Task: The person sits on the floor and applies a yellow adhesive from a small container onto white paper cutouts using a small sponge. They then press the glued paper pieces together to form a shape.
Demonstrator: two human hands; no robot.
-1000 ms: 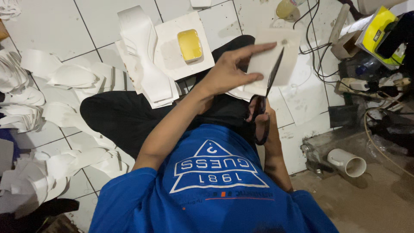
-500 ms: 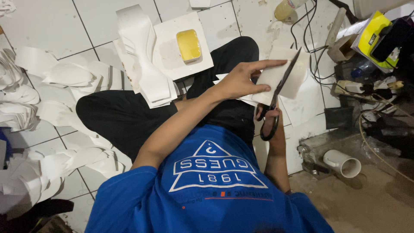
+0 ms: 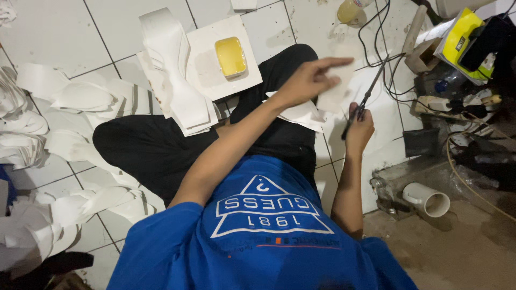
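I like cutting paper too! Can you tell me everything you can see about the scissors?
The scissors look dark and thin, with long blades pointing up and away over the white tiled floor. The right hand grips the handles at the bottom, hiding them. The blades meet the edge of a white sheet held by the left hand. Motion blur hides finer details.

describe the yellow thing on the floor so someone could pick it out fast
Start at the white tiled floor beyond the person's knees. A square white board lies there, and the yellow pad sits on it. It is the only yellow block among white cut pieces.
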